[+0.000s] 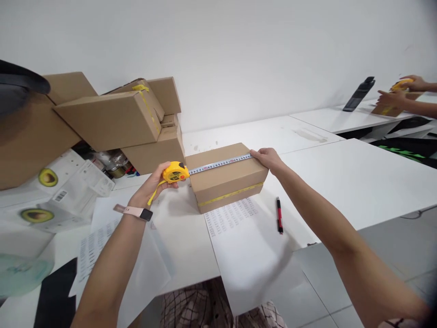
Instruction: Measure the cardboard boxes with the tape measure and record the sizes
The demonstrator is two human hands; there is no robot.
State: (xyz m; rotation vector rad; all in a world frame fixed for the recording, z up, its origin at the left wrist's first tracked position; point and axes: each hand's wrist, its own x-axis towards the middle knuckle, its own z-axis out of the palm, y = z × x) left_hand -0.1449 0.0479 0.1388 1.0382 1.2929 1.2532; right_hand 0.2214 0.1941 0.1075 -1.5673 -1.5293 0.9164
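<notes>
A small cardboard box (228,184) with a yellow tape band sits on the white table (358,177), over a printed sheet (246,241). My left hand (153,184) is closed around a yellow tape measure case (175,172) at the box's left end. Its white blade (220,163) runs across the box top. My right hand (268,158) pinches the blade's tip against the box's far right corner.
A red and black pen (279,215) lies right of the box. Stacked cardboard boxes (112,118) and white avocado-print packages (51,191) crowd the left. Another person's hands (403,91) handle a yellow tape measure and a box at the far right table.
</notes>
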